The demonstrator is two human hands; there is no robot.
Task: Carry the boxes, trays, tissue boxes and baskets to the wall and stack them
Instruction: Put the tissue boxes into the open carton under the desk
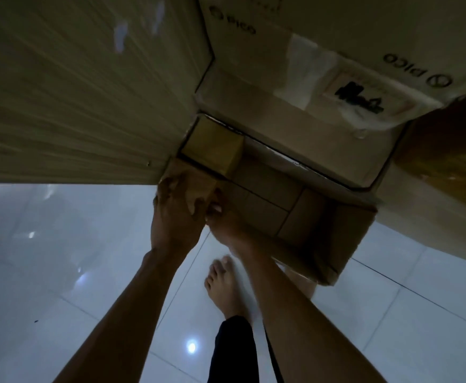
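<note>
My left hand (175,217) and my right hand (223,221) both grip a small brown cardboard box (198,186), one hand on each side. The box is at the left end of a large brown cardboard box (295,214) that stands on the floor against the wall (74,92). Just behind it lies a small yellowish box (212,146), touching or nearly touching it. A tall pale carton (336,59) printed "PICO", with a taped label, rises behind these boxes along the wall.
The floor is glossy white tile (74,272) with light reflections. My bare foot (226,283) and dark trouser leg stand close to the large box. A brown surface (447,150) shows at the right edge.
</note>
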